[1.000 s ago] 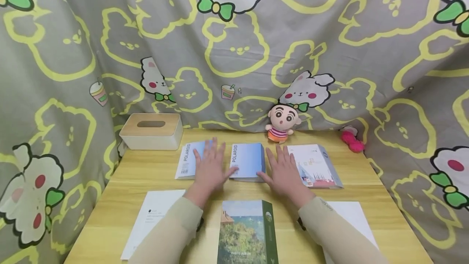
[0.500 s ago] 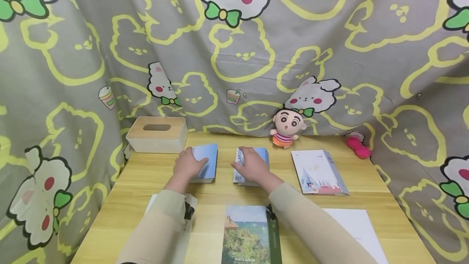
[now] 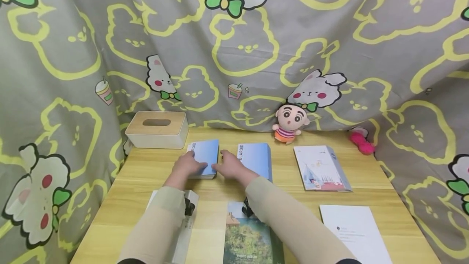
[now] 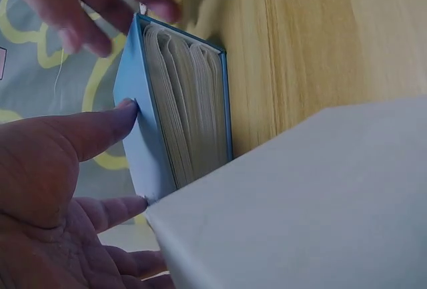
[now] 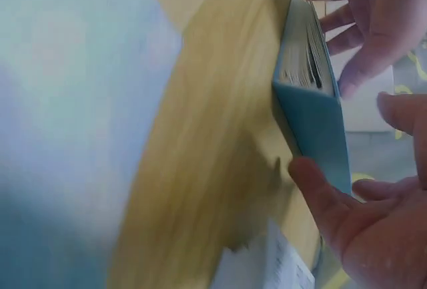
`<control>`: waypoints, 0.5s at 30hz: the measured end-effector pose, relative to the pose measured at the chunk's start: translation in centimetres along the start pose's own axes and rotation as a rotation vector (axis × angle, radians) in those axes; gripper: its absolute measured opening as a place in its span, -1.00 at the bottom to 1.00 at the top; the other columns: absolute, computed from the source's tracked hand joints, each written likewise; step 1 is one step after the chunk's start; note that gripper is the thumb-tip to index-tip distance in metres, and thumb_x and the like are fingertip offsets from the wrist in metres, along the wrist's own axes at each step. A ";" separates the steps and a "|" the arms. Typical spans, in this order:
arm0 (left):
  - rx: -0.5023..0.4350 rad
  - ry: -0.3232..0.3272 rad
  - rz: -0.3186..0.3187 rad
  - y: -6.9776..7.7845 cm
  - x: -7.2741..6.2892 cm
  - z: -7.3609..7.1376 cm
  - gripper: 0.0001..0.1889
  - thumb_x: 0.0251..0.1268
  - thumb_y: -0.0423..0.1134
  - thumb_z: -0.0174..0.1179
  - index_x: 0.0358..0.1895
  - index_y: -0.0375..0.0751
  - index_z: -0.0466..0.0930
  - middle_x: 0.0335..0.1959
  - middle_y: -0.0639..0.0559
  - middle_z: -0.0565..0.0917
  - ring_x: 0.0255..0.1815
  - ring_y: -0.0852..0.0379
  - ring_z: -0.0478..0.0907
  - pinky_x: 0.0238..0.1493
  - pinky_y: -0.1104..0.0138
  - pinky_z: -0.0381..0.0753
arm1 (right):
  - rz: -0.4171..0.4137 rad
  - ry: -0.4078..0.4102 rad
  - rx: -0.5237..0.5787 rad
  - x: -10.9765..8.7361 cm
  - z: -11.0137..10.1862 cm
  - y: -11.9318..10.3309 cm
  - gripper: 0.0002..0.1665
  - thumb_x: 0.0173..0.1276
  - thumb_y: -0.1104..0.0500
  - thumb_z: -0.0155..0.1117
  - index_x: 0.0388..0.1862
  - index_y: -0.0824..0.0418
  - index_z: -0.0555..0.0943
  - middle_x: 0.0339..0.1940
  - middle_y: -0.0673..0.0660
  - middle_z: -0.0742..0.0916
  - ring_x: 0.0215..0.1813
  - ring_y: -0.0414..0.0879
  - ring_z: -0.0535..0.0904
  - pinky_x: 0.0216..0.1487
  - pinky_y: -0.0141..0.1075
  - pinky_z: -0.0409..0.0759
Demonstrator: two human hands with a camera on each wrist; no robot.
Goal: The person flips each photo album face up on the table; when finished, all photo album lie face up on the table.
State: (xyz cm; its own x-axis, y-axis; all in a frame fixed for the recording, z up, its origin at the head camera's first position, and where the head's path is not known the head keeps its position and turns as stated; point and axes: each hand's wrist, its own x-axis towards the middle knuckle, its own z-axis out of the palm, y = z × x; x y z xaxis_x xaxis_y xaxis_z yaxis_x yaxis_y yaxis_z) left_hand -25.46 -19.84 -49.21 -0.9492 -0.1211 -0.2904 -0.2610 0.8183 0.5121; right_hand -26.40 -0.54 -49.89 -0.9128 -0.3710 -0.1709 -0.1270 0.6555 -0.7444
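Note:
In the head view a blue photo album (image 3: 207, 154) marked POLAROID lies on the table at the back left. My left hand (image 3: 184, 167) holds its left side, thumb on the cover and fingers along the edge. In the left wrist view the album's page edges (image 4: 187, 102) face the camera. My right hand (image 3: 233, 167) is at its right side, fingers spread; in the right wrist view one fingertip (image 5: 305, 172) reaches the spine. A second blue photo album (image 3: 259, 160) lies just right, partly behind my right hand and sleeve.
A white album (image 3: 320, 164) with a tent picture lies at the back right. Nearer are a green landscape photo album (image 3: 247, 239), a white book (image 3: 357, 231), and another white book (image 3: 185, 231) under my left sleeve. Behind stand a tissue box (image 3: 157, 131) and a doll (image 3: 289, 123).
Both hands start spread flat over the table. The left hand moves left onto the left blue album. The right hand goes to the second blue album, then left to the first album's right side.

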 end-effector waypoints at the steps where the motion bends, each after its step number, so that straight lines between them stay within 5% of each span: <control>1: 0.002 0.002 0.001 0.0 0.0 0.0 -0.09 0.39 0.09 0.35 0.57 -0.47 0.24 0.48 -0.56 0.36 0.48 -0.57 0.30 0.45 -0.31 0.33 | 0.005 -0.008 -0.004 0.1 0.3 0.0 -0.13 0.57 -0.01 0.31 0.61 0.47 0.26 0.44 0.44 0.56 0.46 0.27 0.50 0.47 0.06 0.47; 8: -0.020 0.000 0.014 -0.1 0.0 -0.1 -0.10 0.36 0.01 0.40 0.56 -0.50 0.25 0.50 -0.52 0.37 0.50 -0.52 0.30 0.50 -0.25 0.32 | -0.035 -0.064 0.033 0.2 1.6 -0.4 -0.56 0.57 0.21 0.27 0.30 0.43 0.56 -0.06 0.28 0.76 -0.16 0.09 0.70 -0.09 -0.12 0.70; 13: -0.062 -0.003 0.030 0.0 -0.1 -0.3 -0.11 0.30 -0.02 0.46 0.51 -0.54 0.32 0.47 -0.51 0.41 0.49 -0.49 0.33 0.52 -0.20 0.30 | -0.052 -0.044 -0.023 0.1 1.9 -0.4 -0.45 0.59 0.21 0.24 0.45 0.43 0.49 0.22 0.29 0.73 0.06 0.00 0.63 0.13 -0.18 0.64; 15: -0.090 -0.009 0.040 0.0 0.0 -0.4 -0.11 0.28 -0.03 0.48 0.49 -0.56 0.33 0.47 -0.51 0.42 0.49 -0.48 0.33 0.52 -0.18 0.30 | -0.040 -0.043 0.011 0.0 1.9 -0.2 -0.37 0.58 0.22 0.25 0.54 0.42 0.42 0.33 0.33 0.68 0.03 0.12 0.69 0.09 -0.08 0.70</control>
State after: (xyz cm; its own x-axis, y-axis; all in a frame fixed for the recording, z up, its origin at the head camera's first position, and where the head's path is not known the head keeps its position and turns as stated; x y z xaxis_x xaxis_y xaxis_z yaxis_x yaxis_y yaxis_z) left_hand -25.48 -20.03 -48.91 -0.9576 -0.0844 -0.2754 -0.2384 0.7688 0.5934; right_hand -25.62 -1.92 -50.95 -0.8895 -0.4249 -0.1681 -0.1588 0.6323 -0.7583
